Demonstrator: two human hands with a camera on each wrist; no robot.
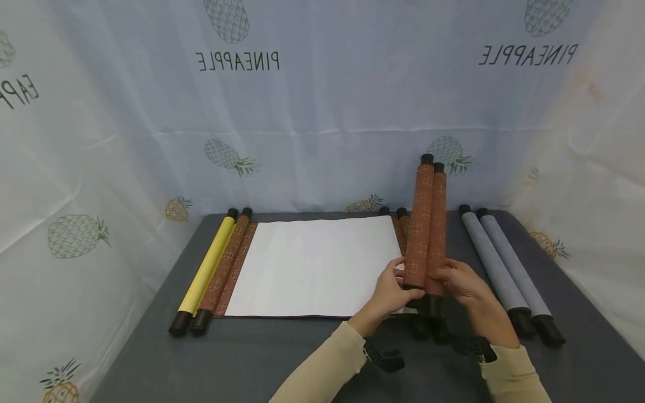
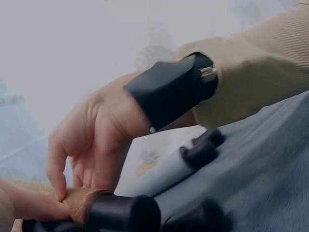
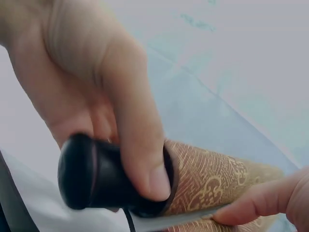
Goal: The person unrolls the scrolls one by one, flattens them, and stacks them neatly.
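Observation:
Both hands hold a brown patterned scroll (image 1: 423, 224), its two rolls side by side and tilted up over the table. My left hand (image 1: 390, 288) grips the left roll at its lower end, with the thumb by the black knob (image 3: 77, 171). On the right roll, low down, the fingers of my right hand (image 1: 466, 282) pinch the brocade, as the left wrist view also shows. Under and left of them lies an unrolled scroll with a white sheet (image 1: 322, 268) and brown brocade borders. Behind the held scroll, the dark knobs of further rolls (image 1: 403, 214) are partly hidden.
A yellow roll (image 1: 206, 268) and a brown roll (image 1: 224, 268) lie along the sheet's left side. To the right is a pair of grey-blue rolls (image 1: 496, 260) with black ends. Pineapple-printed cloth (image 1: 322, 101) hangs around the dark table (image 1: 242, 364).

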